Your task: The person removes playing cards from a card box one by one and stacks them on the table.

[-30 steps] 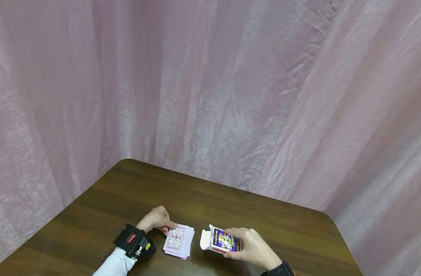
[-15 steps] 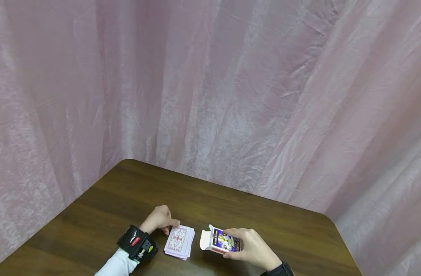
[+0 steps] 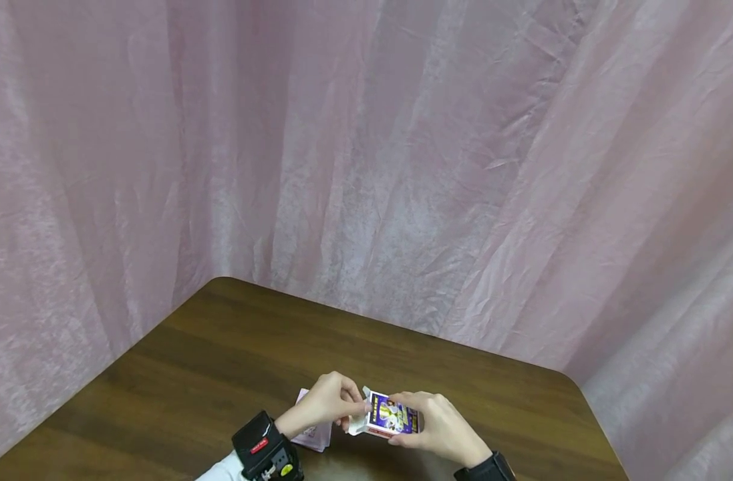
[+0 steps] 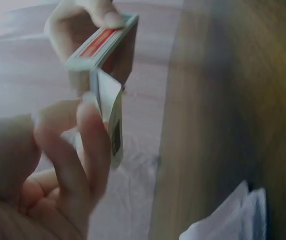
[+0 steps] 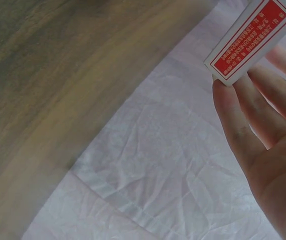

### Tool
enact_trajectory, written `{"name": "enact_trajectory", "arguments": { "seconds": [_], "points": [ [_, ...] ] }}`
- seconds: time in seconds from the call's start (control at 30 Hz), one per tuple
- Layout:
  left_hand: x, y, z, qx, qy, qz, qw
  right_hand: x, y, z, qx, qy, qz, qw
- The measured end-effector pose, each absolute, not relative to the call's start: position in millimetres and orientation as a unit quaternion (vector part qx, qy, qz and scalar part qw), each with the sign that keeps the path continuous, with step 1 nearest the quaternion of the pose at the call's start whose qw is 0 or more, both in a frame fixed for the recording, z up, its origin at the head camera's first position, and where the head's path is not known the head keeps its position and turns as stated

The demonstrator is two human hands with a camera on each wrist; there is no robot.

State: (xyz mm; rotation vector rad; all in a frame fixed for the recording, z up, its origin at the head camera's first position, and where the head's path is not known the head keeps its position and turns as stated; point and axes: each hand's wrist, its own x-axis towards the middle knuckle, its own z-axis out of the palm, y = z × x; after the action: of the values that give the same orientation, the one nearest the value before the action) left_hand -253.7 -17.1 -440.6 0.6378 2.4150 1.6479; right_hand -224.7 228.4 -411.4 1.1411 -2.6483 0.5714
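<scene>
A card stack (image 3: 312, 437) lies on the surface (image 3: 252, 334), partly hidden beneath the left hand (image 3: 329, 402), with the card box (image 3: 393, 415) to its right. The box sits between both hands: left fingers at its flap end, the right hand (image 3: 435, 426) around its right end. Behind the surface hangs a curtain (image 3: 366, 167).
</scene>
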Motion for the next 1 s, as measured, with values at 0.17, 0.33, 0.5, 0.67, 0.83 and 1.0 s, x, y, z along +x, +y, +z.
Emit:
{"name": "enact_trajectory", "arguments": {
  "seconds": [0.17, 0.33, 0.5, 0.67, 0.83, 1.0],
  "points": [
    [-247.6, -11.3, -443.9, 0.213, 0.816, 0.534, 0.066, -222.9, 226.3, -410.2, 0.394, -0.891, 0.190, 0.119],
    [-247.8, -11.8, -442.7, 0.205, 0.801, 0.555, 0.096, -222.1, 225.3, -409.5, 0.386, -0.894, 0.205, 0.100],
    [-250.5, -16.3, -442.9, 0.203, 0.774, 0.584, 0.135, -221.7, 227.0, -411.8, 0.383, -0.895, 0.211, 0.090],
    [-254.1, -23.9, -440.3, 0.208, 0.759, 0.592, 0.173, -221.3, 229.4, -413.8, 0.382, -0.895, 0.213, 0.092],
    [-256.4, -27.8, -437.4, 0.210, 0.743, 0.603, 0.200, -220.9, 231.6, -413.2, 0.374, -0.897, 0.218, 0.089],
    [-257.0, -29.8, -436.4, 0.207, 0.720, 0.623, 0.224, -220.7, 232.6, -412.5, 0.366, -0.901, 0.219, 0.078]
  ]
}}
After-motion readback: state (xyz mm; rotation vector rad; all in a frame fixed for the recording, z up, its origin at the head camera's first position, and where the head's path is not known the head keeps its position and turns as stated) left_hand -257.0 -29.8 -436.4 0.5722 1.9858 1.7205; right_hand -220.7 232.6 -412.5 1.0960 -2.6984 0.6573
